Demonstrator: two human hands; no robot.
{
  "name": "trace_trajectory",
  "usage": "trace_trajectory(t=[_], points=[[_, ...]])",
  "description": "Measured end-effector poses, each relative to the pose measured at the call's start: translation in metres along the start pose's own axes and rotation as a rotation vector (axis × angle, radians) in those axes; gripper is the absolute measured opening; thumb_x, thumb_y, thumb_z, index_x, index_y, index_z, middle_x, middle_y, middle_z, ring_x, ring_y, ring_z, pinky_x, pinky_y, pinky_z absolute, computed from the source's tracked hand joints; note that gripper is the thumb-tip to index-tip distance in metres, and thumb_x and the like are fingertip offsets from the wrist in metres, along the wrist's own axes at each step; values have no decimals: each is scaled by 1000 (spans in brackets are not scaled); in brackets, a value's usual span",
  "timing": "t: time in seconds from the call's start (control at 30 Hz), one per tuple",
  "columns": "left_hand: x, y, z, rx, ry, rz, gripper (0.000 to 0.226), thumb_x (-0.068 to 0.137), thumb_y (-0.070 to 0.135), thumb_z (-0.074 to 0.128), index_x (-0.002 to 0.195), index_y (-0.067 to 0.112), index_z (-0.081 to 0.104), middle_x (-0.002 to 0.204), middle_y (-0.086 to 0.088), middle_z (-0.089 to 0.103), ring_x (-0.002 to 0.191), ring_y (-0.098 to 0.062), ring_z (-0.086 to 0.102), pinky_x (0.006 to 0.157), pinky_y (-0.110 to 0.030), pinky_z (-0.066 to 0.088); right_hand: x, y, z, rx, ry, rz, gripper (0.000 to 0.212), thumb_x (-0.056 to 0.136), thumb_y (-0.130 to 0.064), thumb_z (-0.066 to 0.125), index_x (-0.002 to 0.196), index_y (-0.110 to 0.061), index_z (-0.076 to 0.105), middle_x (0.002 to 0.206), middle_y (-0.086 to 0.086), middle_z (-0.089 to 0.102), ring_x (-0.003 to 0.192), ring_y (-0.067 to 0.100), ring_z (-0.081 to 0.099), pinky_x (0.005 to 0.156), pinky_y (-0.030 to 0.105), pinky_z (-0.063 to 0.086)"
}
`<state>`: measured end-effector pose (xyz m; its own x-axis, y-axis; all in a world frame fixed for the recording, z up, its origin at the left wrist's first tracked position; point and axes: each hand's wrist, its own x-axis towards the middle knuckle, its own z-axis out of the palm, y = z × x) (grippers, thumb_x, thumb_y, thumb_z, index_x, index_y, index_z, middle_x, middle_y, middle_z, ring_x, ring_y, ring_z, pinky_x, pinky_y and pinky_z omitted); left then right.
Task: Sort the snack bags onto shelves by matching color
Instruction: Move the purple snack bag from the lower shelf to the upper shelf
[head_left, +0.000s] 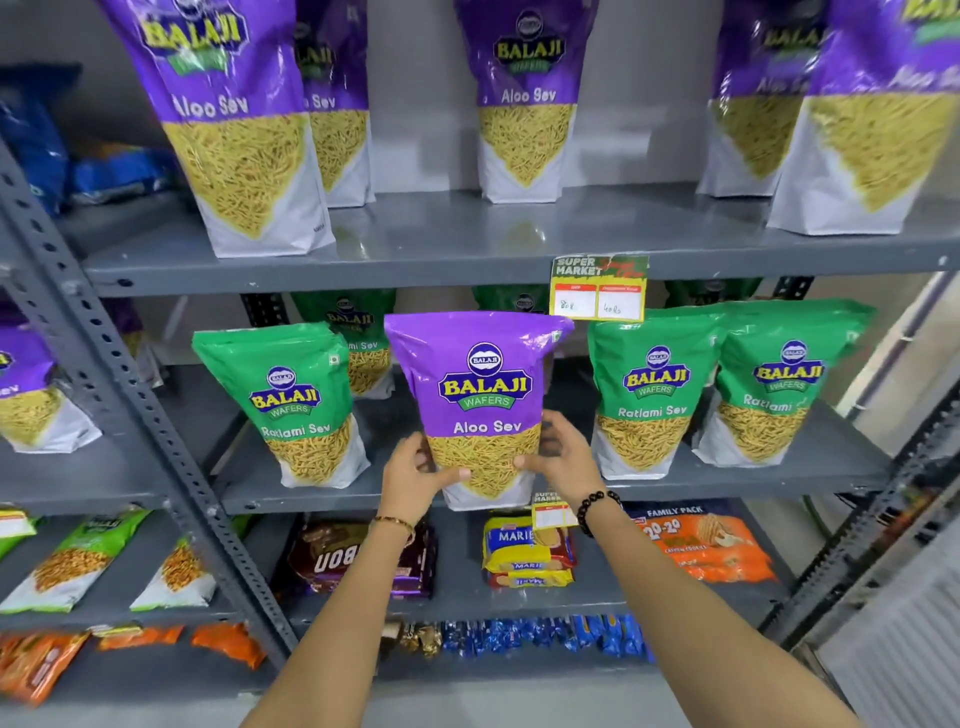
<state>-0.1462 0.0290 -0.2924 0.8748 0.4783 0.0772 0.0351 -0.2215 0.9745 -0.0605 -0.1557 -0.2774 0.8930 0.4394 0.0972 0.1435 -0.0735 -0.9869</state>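
A purple Aloo Sev bag (480, 395) stands upright at the front edge of the middle shelf (727, 486), between green Ratlami Sev bags. My left hand (415, 475) grips its lower left side and my right hand (563, 454) grips its lower right side, thumbs across the front. One green bag (296, 405) stands to its left, two green bags (649, 389) (779, 384) to its right, and more green bags sit behind. The upper shelf (415, 244) carries several purple Aloo Sev bags (524, 98).
A price tag (598, 287) hangs from the upper shelf's edge just above the held bag. Biscuit packs (524, 551) and an orange pack (706, 545) lie on the lower shelf. A perforated grey upright (130, 395) separates a neighbouring rack on the left that holds purple, green and orange bags.
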Motion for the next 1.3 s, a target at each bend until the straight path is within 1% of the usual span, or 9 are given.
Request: trace_trajectory(t=[0.2, 0.3, 0.47, 0.57, 0.83, 1.0, 1.1, 1.17, 1.3], points=[[-2, 67, -17, -121, 35, 194, 59, 57, -4, 80, 102, 20, 50, 100, 1, 65, 89, -8, 62, 74, -15, 54, 2, -67, -5, 59, 29, -157, 57, 65, 6, 73, 117, -10, 55, 95, -1, 63, 86, 10, 59, 68, 8, 50], [1, 105, -24, -179, 77, 276, 52, 57, -10, 78, 91, 21, 53, 93, -2, 67, 80, -4, 66, 70, -16, 55, 10, -104, -11, 75, 19, -228, 59, 65, 2, 74, 119, -11, 57, 94, -5, 64, 83, 6, 59, 71, 12, 50], [22, 179, -32, -242, 126, 423, 40, 63, -12, 73, 79, 18, 53, 65, 15, 73, 63, 8, 64, 61, -8, 50, 30, -176, -24, 120, 31, -411, 53, 67, 4, 71, 117, -7, 58, 96, -2, 66, 77, -8, 63, 77, 16, 51], [38, 225, -33, -264, 128, 502, 28, 69, -4, 71, 78, 19, 58, 63, 20, 72, 63, 8, 63, 63, -7, 49, 46, -216, -33, 186, 63, -484, 53, 70, 0, 70, 122, -4, 56, 99, 8, 65, 83, 6, 63, 81, 18, 52], [95, 285, -7, -244, 18, 535, 24, 76, 3, 68, 92, 15, 54, 99, -6, 65, 84, -9, 63, 73, -14, 54, 92, -262, -61, 227, 161, -557, 46, 80, 8, 56, 123, -7, 54, 86, 1, 63, 74, 5, 59, 69, 11, 52], [131, 262, 22, -220, -29, 451, 26, 79, 6, 66, 98, 12, 48, 110, -15, 61, 100, -24, 59, 86, -35, 47, 119, -236, -72, 181, 220, -494, 45, 81, 7, 56, 124, -7, 54, 102, 11, 63, 92, 19, 58, 89, 34, 49], [143, 255, 30, -211, -39, 445, 33, 81, 14, 65, 109, 10, 49, 118, -15, 62, 109, -26, 59, 91, -32, 49, 130, -226, -80, 131, 212, -534, 43, 84, -2, 57, 126, -9, 52, 109, 8, 62, 99, 19, 58, 90, 30, 48], [146, 250, 28, -194, -53, 417, 38, 80, 15, 66, 114, 9, 49, 117, -11, 62, 108, -21, 59, 81, -17, 52, 136, -220, -88, 39, 155, -502, 46, 87, -13, 56, 131, -14, 46, 117, 5, 60, 105, 18, 57, 95, 30, 47], [150, 240, 19, -109, -130, 314, 53, 70, 7, 75, 115, 9, 48, 115, -8, 59, 107, -23, 57, 79, -20, 51, 149, -205, -105, -33, 57, -245, 83, 80, -42, 62, 145, -13, 18, 143, 7, 43, 130, 20, 42, 111, 41, 34]])
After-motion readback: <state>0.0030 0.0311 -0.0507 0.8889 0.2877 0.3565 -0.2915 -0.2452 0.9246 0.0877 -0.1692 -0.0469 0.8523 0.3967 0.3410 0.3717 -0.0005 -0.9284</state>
